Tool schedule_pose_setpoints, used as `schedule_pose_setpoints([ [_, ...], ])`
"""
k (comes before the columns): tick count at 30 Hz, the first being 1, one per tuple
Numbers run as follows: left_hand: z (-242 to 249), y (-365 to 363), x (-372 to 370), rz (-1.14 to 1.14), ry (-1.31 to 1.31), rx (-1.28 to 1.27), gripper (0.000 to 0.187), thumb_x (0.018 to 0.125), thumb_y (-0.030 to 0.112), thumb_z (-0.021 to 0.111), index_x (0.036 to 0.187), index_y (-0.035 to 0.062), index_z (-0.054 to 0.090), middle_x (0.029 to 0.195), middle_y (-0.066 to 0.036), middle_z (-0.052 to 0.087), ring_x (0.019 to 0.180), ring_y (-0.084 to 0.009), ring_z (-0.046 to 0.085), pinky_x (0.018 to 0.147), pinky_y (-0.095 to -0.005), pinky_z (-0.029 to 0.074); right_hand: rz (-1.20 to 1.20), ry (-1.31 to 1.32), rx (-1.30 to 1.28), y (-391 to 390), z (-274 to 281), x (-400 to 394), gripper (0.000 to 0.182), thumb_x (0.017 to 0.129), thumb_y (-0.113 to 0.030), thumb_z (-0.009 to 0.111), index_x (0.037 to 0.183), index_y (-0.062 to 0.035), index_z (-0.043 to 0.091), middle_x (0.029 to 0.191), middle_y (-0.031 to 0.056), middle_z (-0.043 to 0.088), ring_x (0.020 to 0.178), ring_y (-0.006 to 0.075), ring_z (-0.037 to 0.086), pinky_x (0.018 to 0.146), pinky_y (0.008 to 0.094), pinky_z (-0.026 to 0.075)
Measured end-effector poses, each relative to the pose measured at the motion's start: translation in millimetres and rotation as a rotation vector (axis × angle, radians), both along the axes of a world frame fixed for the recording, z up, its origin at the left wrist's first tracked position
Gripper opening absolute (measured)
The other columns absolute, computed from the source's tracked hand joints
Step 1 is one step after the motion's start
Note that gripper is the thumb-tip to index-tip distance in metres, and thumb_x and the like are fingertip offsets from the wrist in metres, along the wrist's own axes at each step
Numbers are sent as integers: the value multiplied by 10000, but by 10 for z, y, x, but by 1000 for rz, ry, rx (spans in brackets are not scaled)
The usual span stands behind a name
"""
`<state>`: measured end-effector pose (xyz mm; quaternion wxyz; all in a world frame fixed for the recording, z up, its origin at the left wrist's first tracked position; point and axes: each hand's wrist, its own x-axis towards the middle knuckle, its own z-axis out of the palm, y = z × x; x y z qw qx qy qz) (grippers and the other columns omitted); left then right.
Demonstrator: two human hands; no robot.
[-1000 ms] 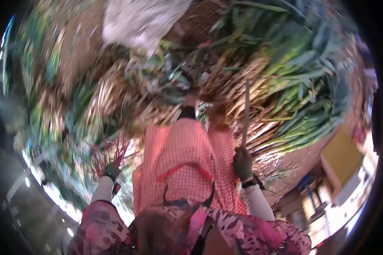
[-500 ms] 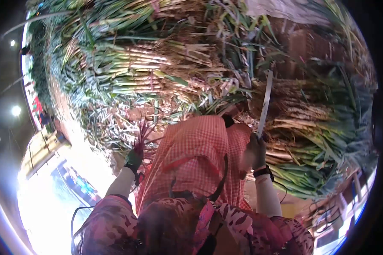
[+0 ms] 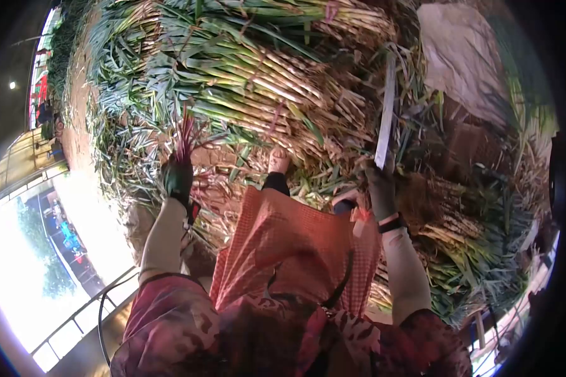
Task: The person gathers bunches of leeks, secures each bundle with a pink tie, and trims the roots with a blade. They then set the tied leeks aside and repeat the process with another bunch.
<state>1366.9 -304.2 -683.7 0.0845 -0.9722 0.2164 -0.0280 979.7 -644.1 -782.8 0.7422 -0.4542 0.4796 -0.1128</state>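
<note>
We saw the right hand (image 3: pixel 380 190) clenched on a knife (image 3: pixel 385 113) pointing up, and the left hand (image 3: pixel 178 178) gripping red strings (image 3: pixel 186 133). Beyond them lay a heap of leeks (image 3: pixel 251 69).

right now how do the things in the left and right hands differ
The left hand clutches a bunch of thin red strands that fan out loosely; the right hand grips a long knife, one flat, stiff, pale blade. The strands are short and many, the knife much longer and single. Both point up toward the piled green onions, and both hands wear dark gloves.
</note>
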Motion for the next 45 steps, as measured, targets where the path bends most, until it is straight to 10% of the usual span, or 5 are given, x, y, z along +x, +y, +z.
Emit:
schedule_pose_setpoints([
  [14, -1052, -1466, 3609, 41, 256, -219, 493, 866, 484, 427, 875, 53, 666, 860, -256, 645, 846, -429, 623, 741, -509, 499, -242, -195, 27, 386, -847, 3364, 224, 839, -184, 666, 1003, -31, 665, 901, 42, 660, 860, 127, 605, 788, 236, 470],
  [20, -1958, -1493, 4532, -507, 92, 196, 321, 926, 351, 368, 993, 124, 584, 885, -227, 628, 797, -399, 624, 641, -518, 489, -268, -144, 277, 453, -1178, 4229, 225, 839, -184, 660, 996, -59, 559, 669, -8, 539, 421, 105, 497, 339, 262, 381],
  [24, -2522, -1387, 5143, -839, 204, 348, 193, 851, 152, 511, 993, 43, 584, 884, -208, 617, 780, -363, 623, 642, -465, 497, -290, -75, 351, 447, -1329, 4649, 277, 821, -237, 675, 975, -44, 547, 720, 17, 536, 551, 131, 548, 467, 269, 453],
  [33, -2321, -1537, 4698, -959, 135, 634, 159, 771, 155, 569, 838, 81, 692, 758, -140, 667, 684, -289, 659, 615, -410, 524, -169, -162, 390, 498, -1320, 4542, 340, 815, -323, 703, 1040, -74, 646, 745, -18, 530, 594, 106, 503, 531, 255, 409],
  [45, -1723, -924, 2752, -710, 481, -56, 241, 808, 164, 585, 993, 11, 609, 883, -191, 616, 799, -345, 586, 700, -441, 472, -181, 22, 366, 1365, 90, 2489, 207, 876, -289, 593, 802, -98, 560, 587, -55, 451, 523, 31, 446, 478, 226, 377],
])
